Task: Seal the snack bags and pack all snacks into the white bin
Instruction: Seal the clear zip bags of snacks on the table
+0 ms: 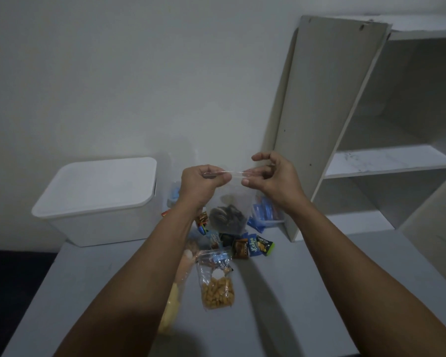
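- My left hand (pixel 204 180) pinches the left end of the top strip of a clear zip bag (pixel 228 202), fingers curled over it; my right hand (pixel 271 176) pinches the right end between thumb and a fingertip, the other fingers loosely raised.
- The bag hangs in the air above the table (pixel 319 292), between my two hands, with dark cookies (pixel 227 217) slumped at its bottom (whether the strip is pressed shut along its length I cannot tell).
- Handling, as I judge it: thin film, light and limp, a little slippery; the cookies are brittle, so the hold belongs on the stiffer zip strip, not on the belly of the bag.
- Sealing likely calls for running pinched fingertips along the strip from one end to the other.
- A second clear bag of orange snacks (pixel 218 292) lies on the table near me; a pale yellow bag (pixel 171 307) lies just beside it, partly under my left forearm.
- Small wrapped snacks (pixel 252 247) lie scattered beyond them.
- The white bin (pixel 98 202) stands at the table's far left, lid on (it must come off before packing).
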